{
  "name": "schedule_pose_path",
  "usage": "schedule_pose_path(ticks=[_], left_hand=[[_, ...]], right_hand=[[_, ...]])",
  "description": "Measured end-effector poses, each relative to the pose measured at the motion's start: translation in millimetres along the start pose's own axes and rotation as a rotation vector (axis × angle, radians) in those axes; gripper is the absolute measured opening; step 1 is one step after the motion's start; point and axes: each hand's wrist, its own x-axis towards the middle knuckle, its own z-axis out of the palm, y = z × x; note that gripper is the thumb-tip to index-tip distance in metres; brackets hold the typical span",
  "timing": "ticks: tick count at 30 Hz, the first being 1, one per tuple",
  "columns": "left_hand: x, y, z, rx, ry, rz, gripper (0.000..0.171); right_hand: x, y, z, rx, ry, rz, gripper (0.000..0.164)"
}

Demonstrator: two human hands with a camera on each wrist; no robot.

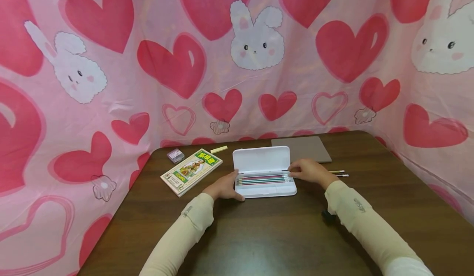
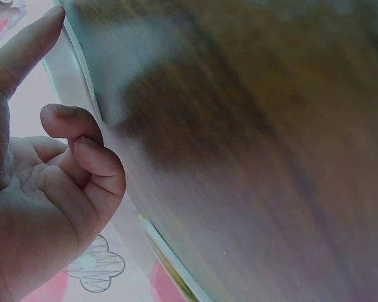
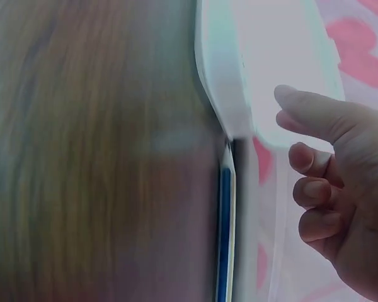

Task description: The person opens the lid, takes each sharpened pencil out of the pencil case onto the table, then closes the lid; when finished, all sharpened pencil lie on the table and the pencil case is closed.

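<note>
A white pencil case point(image 1: 266, 191) lies open on the table, its lid point(image 1: 261, 158) tipped up at the back. Several pencils point(image 1: 263, 180) lie lengthwise in the tray. My left hand point(image 1: 224, 185) holds the left end, thumb at the front corner and fingers toward the back; in the left wrist view its other fingers point(image 2: 88, 154) are curled. At the right end is my right hand point(image 1: 307, 171), its fingertips by the pencils' ends. In the right wrist view, that hand's fingers point(image 3: 315, 192) are loosely bent, with nothing visible between them. A blue pencil point(image 3: 225, 214) lies outside the case.
A book point(image 1: 190, 172) with a green and yellow cover lies left of the case. Behind it are a small clear box point(image 1: 175, 156) and a yellow stick-like piece point(image 1: 219, 149). A flat grey panel point(image 1: 314, 148) lies behind the right hand, and loose pencils point(image 1: 338, 171) lie beside that wrist.
</note>
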Motion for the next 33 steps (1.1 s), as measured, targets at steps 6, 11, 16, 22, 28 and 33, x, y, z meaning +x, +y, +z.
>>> schedule_pose_path(ticks=[6, 11, 16, 22, 28, 33], left_hand=[[0.1, 0.9, 0.4, -0.001, 0.000, -0.005, 0.108], [0.4, 1.1, 0.5, -0.013, -0.001, -0.011, 0.108], [0.4, 0.0, 0.1, -0.014, 0.000, -0.011, 0.108], [-0.2, 0.4, -0.2, -0.012, 0.003, -0.004, 0.108], [-0.4, 1.1, -0.1, -0.009, 0.005, -0.001, 0.108], [-1.0, 1.6, -1.2, -0.023, 0.007, -0.003, 0.108]], right_hand=[[8, -8, 9, 0.012, -0.073, 0.022, 0.017], [10, -7, 14, 0.015, -0.122, 0.087, 0.016], [11, -6, 14, 0.021, -0.114, 0.099, 0.019], [12, -7, 12, 0.012, -0.129, 0.128, 0.021], [14, -8, 10, -0.013, -0.157, 0.173, 0.021], [15, -8, 10, -0.022, -0.169, 0.177, 0.021]])
